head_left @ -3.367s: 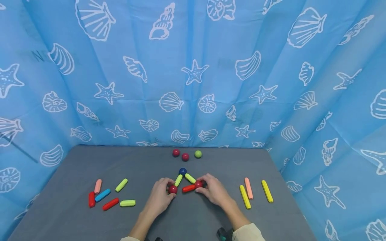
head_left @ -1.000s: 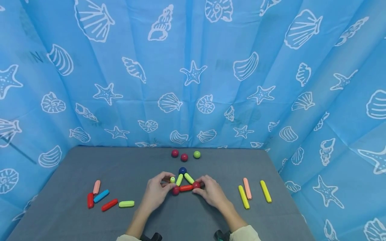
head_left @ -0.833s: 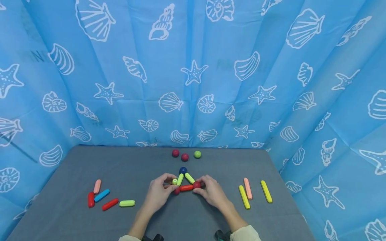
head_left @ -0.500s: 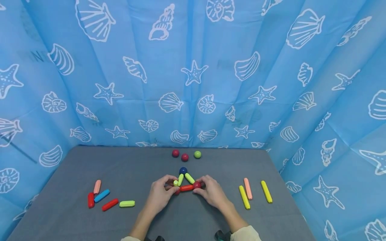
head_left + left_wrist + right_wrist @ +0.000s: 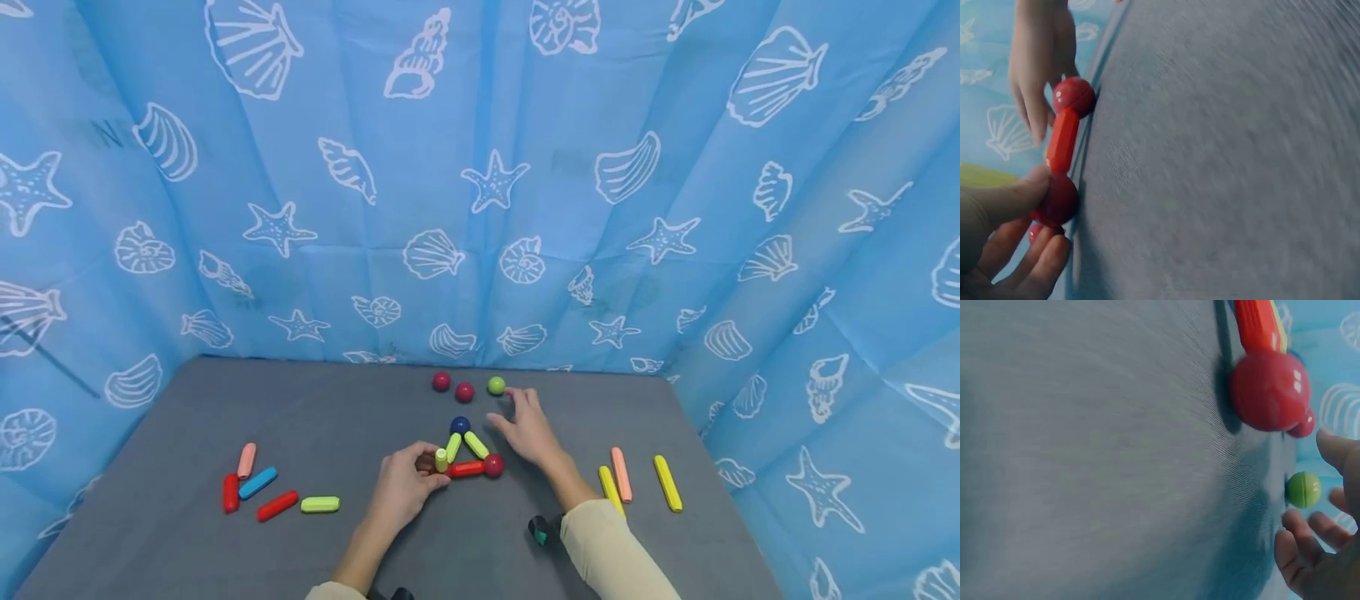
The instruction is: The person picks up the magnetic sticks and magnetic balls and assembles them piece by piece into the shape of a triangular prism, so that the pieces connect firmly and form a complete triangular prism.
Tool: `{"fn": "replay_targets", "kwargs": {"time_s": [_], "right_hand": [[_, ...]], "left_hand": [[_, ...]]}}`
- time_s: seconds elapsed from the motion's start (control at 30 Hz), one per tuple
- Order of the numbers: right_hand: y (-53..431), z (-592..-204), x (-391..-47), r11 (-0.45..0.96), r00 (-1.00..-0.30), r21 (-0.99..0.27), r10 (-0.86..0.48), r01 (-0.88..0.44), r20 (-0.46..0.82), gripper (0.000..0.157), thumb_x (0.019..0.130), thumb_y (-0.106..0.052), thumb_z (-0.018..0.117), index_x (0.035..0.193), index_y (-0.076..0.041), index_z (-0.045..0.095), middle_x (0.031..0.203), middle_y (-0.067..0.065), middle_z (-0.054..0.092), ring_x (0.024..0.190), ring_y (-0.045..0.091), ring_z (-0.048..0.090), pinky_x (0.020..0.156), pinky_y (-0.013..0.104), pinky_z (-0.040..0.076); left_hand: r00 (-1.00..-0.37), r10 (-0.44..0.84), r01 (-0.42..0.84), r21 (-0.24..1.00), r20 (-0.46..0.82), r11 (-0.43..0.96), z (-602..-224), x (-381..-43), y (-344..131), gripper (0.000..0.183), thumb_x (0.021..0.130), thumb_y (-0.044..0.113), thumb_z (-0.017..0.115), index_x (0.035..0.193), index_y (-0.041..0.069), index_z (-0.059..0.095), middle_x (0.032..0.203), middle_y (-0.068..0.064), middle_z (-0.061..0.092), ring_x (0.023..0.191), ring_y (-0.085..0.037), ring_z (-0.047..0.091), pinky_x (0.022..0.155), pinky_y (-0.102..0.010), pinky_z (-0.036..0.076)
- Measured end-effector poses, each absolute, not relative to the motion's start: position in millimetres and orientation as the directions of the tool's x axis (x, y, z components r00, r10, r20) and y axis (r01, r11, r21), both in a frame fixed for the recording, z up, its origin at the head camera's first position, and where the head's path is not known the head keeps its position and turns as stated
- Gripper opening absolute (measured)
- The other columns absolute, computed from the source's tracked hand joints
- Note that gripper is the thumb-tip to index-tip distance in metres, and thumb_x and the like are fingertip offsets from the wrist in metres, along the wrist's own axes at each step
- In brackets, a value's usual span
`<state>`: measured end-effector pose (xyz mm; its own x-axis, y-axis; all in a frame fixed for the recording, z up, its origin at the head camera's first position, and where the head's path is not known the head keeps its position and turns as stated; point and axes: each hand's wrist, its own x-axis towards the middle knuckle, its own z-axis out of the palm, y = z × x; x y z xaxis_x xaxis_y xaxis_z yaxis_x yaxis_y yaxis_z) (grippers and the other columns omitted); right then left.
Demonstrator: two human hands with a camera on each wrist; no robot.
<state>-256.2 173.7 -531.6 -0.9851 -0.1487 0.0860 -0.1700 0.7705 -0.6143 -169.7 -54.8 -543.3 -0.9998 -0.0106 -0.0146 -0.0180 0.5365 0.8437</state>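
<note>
Unsteadiness in the left hand [image 5: 401, 487], below the frame's centre, could cause the upright lime stick [image 5: 441, 460] to be tipped; by this grip a red ball [image 5: 1060, 201] is pinched at one end of the red stick [image 5: 468, 468]. Farther up, by the right hand [image 5: 532, 432], spread and holding nothing, the green ball [image 5: 496, 386] near centre could be rolled away

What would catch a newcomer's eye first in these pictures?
Probably the blue fabric curtain, printed with white shells and starfish, across the background. Near the centre, two lime-green sticks and a red stick form a triangle with glossy balls at its corners. The left hand grips the near-left dark red ball; the right hand is close to a glossy lime-green ball farther back.
</note>
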Motion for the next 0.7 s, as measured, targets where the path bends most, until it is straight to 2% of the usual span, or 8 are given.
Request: {"fn": "replay_targets", "kwargs": {"time_s": [0.13,0.3,0.53,0.7], "right_hand": [[168.4,-535.0,-280.4,0.772,-0.982,-0.606,-0.141,-0.191,0.128,0.066,0.096,-0.026,0.072,0.154,-0.010,0.042,0.141,0.020,0.045,0.125,0.036,0.057,0.107,0.053,0.048],[170.0,-535.8,-287.5,0.806,-0.981,-0.559,-0.161,-0.196,0.112,0.054,0.095,-0.018,0.073,0.146,-0.017,0.055,0.143,0.018,0.048,0.129,0.041,0.053,0.107,0.057,0.044],[174.8,-534.6,-273.2,0.818,-0.978,-0.535,-0.174,-0.211,0.119,0.036,0.094,-0.015,0.074,0.129,-0.014,0.066,0.122,0.014,0.063,0.111,0.034,0.061,0.097,0.051,0.050],[171.9,-512.9,-249.9,0.751,-0.959,-0.598,-0.239,-0.281,0.151,0.036,0.093,-0.019,0.075,0.128,-0.014,0.064,0.113,0.006,0.066,0.091,0.016,0.062,0.081,0.035,0.053]], "left_hand": [[-0.999,-0.017,-0.032,0.836,-0.028,0.548,-539.9,-170.9,-53.4,0.038,0.075,0.012,0.090,0.110,0.013,0.074,0.098,-0.001,0.076,0.088,-0.011,0.071,0.077,-0.031,0.061],[-1.000,0.006,-0.019,0.843,-0.027,0.538,-539.1,-169.4,-49.8,0.040,0.074,0.012,0.090,0.111,0.010,0.074,0.100,-0.003,0.077,0.088,-0.012,0.072,0.075,-0.030,0.061],[-1.000,-0.007,-0.028,0.848,-0.029,0.530,-539.5,-168.9,-50.0,0.041,0.074,0.011,0.090,0.112,0.010,0.074,0.099,-0.003,0.077,0.088,-0.013,0.072,0.076,-0.031,0.061],[-0.999,-0.032,-0.038,0.842,-0.024,0.538,-540.9,-168.7,-52.3,0.042,0.074,0.012,0.090,0.112,0.011,0.074,0.099,-0.002,0.077,0.087,-0.012,0.071,0.078,-0.033,0.061]]}}
